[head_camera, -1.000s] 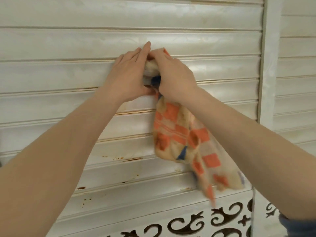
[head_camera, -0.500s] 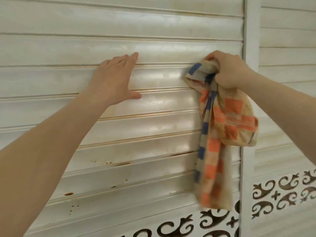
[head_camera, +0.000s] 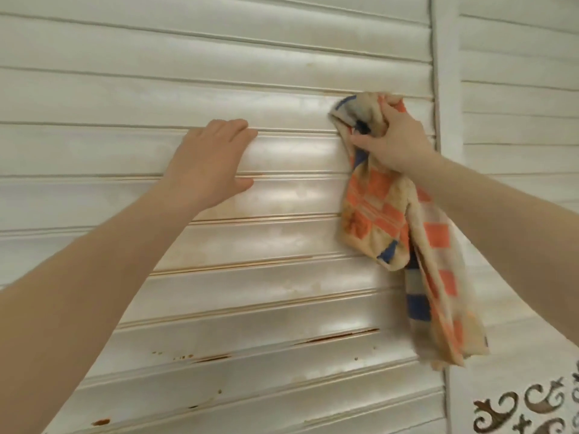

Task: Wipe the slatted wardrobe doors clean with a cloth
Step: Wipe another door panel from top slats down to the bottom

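My right grip (head_camera: 394, 142) has the checked cloth (head_camera: 376, 214) bunched up tight. Fingers and thumb are curled round the top of it, and that wad is pushed against the slatted wardrobe door (head_camera: 282, 73) close to its right edge, just beside the upright frame strip (head_camera: 445, 57). So the cloth is partly inside the grip and partly sticking out above and to the left of it. The rest dangles loose below my wrist, in front of the slats, with the bottom end hanging down over the door's right edge. It's orange, blue and beige squares, and honestly pretty grubby looking.

My left grip (head_camera: 210, 164) isn't holding anything. It lies spread on the slats toward the middle of the door, thumb out to the right, fingertips bent over the lip of a slat. It's well apart from the cloth, a little lower than the wad.

There are brown stains (head_camera: 338, 336), specks and streaks, along the lower slats toward the door's bottom edge. A second slatted door (head_camera: 517, 89) sits right of the frame strip, with a dark scrollwork pattern (head_camera: 517, 411) at its bottom.
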